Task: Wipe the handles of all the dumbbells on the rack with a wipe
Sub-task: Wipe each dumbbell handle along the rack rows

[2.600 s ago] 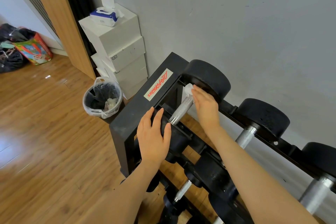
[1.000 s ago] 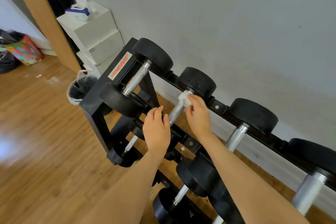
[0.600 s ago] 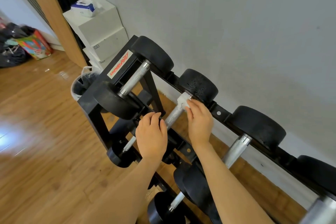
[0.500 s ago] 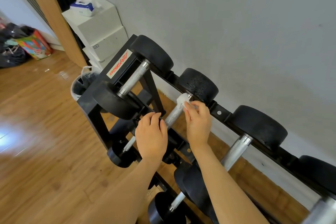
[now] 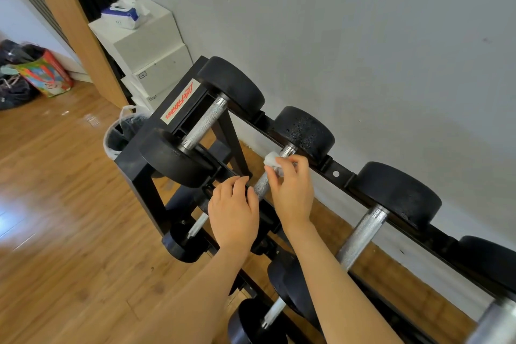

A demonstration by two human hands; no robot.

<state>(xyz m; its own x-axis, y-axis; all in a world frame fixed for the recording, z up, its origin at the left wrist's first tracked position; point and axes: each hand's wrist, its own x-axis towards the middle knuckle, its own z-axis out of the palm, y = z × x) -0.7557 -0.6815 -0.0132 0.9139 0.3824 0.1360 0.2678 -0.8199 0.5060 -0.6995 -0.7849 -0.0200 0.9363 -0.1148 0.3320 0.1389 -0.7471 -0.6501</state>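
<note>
The small white crumpled wipe [image 5: 272, 160] sits pinched in the right hand [image 5: 293, 190], pressed against the upper end of the knurled silver handle [image 5: 264, 183] of the second black round-headed dumbbell [image 5: 305, 131] on the black metal rack [image 5: 139, 165]. Just left of that grip, the left hand [image 5: 234, 215] rests with loosely bent fingers on the dumbbell's near head, holding nothing.

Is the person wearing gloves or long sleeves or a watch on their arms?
No. Both the left hand and the right hand are bare, with no gloves. Both forearms are bare as far as the picture shows, so no sleeves come into view. No watch, bracelet or ring can be seen on either wrist or on the fingers. The fingernails look short and plain.
</note>
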